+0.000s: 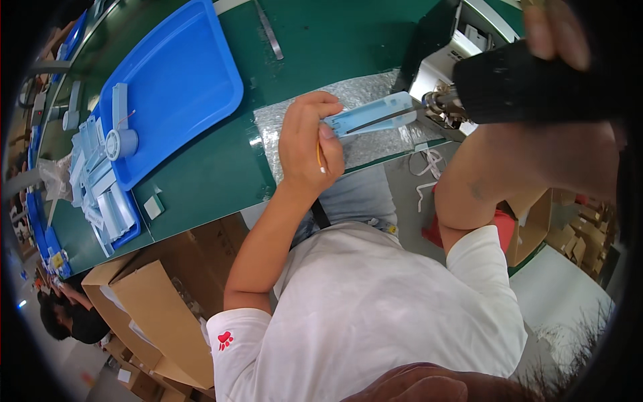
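Note:
My left hand [309, 141] is closed around a long light-blue plastic housing [392, 107], holding it over the bench. A thin orange wire [319, 157] with a pale end comes out by my palm. At the right, the fingers of my right hand [556, 37] wrap over a dark tool [522, 84], which looks like an electric screwdriver. Its metal neck and long thin shaft [382, 120] reach left, and the tip meets the housing near my left thumb. The rest of my right hand is hidden behind the tool's dark body.
Bubble wrap [268, 124] lies under my left hand on the green bench [194, 177]. Beyond are a blue tray [181, 80], a pile of light-blue parts [94, 174] and tweezers [269, 30]. A black-and-white machine [429, 74] stands at right. Cardboard boxes [161, 308] flank me; a person [74, 318] sits far left.

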A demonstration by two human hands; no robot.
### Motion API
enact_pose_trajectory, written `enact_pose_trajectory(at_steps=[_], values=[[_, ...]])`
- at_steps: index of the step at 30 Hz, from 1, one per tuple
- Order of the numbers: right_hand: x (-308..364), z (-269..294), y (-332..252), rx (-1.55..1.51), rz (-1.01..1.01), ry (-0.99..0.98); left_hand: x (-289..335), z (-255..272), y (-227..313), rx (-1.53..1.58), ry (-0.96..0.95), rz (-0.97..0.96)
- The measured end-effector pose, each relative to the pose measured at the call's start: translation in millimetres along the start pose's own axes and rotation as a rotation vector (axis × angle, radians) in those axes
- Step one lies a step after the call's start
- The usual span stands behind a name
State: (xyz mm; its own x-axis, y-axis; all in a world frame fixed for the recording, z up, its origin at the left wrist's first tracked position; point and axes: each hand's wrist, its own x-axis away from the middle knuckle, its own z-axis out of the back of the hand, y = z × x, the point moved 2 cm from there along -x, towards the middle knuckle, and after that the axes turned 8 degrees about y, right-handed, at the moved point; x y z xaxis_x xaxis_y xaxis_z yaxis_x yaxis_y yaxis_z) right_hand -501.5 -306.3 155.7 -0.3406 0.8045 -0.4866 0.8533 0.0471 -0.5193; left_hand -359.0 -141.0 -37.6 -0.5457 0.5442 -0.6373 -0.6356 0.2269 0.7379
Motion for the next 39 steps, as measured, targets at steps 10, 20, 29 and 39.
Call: enact_pose_trajectory(at_steps=[10,20,29,39], values=[[9.8,2.7,23.0,0.254,0.024,-0.004,0.3,3.3,-0.5,-0.023,-0.035,0.016],[20.6,13.9,21.0,0.29,0.103,-0.028,0.0,3.6,-0.8,-0.006,-0.035,0.031],[28.9,19.9,14.4,0.322,0.133,-0.048,2.8,1.3,-2.5,-0.009,-0.041,0.028],[27.9,21.3,9.4,0.257,0.061,-0.04,2.9,4.7,3.6,-0.026,0.001,0.031]])
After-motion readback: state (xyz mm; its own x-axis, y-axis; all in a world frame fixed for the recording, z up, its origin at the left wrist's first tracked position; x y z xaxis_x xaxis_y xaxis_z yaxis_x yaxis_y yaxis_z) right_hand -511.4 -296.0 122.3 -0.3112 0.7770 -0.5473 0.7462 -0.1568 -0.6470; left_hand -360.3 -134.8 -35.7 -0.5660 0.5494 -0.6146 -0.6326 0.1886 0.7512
